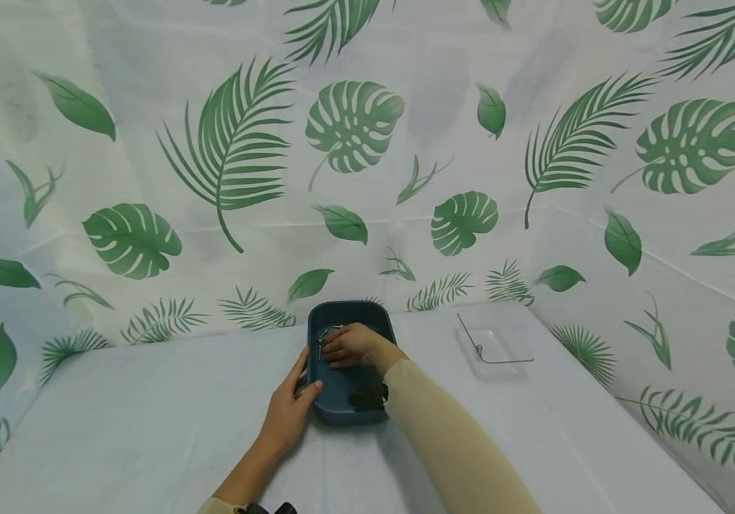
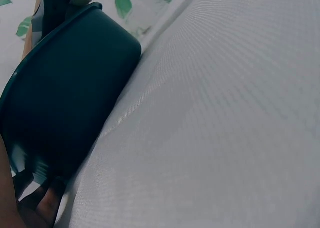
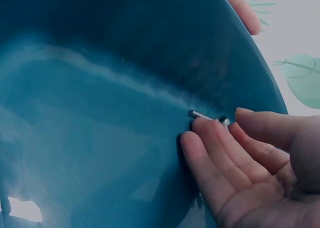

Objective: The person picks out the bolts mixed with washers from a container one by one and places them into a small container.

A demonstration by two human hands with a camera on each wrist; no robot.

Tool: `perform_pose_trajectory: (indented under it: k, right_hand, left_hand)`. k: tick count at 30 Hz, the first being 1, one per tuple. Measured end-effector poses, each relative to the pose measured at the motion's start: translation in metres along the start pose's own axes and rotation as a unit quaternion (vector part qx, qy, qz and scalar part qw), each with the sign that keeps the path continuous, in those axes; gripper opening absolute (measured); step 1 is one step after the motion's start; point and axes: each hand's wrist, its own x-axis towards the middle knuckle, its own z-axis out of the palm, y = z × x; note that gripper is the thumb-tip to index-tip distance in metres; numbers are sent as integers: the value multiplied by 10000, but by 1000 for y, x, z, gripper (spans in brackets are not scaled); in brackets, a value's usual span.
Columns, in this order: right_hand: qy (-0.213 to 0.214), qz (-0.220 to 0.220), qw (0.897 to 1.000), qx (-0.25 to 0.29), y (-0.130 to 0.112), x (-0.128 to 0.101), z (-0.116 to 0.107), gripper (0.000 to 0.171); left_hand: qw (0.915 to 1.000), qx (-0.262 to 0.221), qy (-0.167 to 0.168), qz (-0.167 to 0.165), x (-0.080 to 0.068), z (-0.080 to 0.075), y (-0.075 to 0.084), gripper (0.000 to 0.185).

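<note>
A deep blue plastic bin [image 1: 342, 414] stands on the white-covered table. My left hand [image 1: 290, 407] holds its left side, thumb at the rim and fingers along the outer wall; in the left wrist view those fingers [image 2: 50, 200] touch the wall low down. My right hand [image 1: 357, 343] reaches inside, palm turned up in the right wrist view, fingers loosely bent and thumb apart from them. Several small metal pieces [image 1: 321, 350], screw-like, lie by its fingertips at the bin's far left. One slim metal piece [image 3: 202, 115] shows just beyond the fingertips, partly hidden.
A clear plastic container [image 1: 496, 350] with a transparent sheet or lid over it sits to the right of the bin. Leaf-printed white cloth [image 1: 355, 214] hangs behind and beside the table. A black device [image 1: 367, 396] is on the right wrist.
</note>
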Motion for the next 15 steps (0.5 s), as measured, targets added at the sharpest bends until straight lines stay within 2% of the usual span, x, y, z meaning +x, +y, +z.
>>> perform_pose_trajectory:
  k: [5,15]
  right_hand:
    - [-36,4,9999,124,3,7,6,38]
    - [239,7,9996,156,2,12,14,31]
  left_hand:
    - [9999,-61,-45,108,-1,-1,2,65]
    - [9999,-22,11,143,-1,-1,1,66]
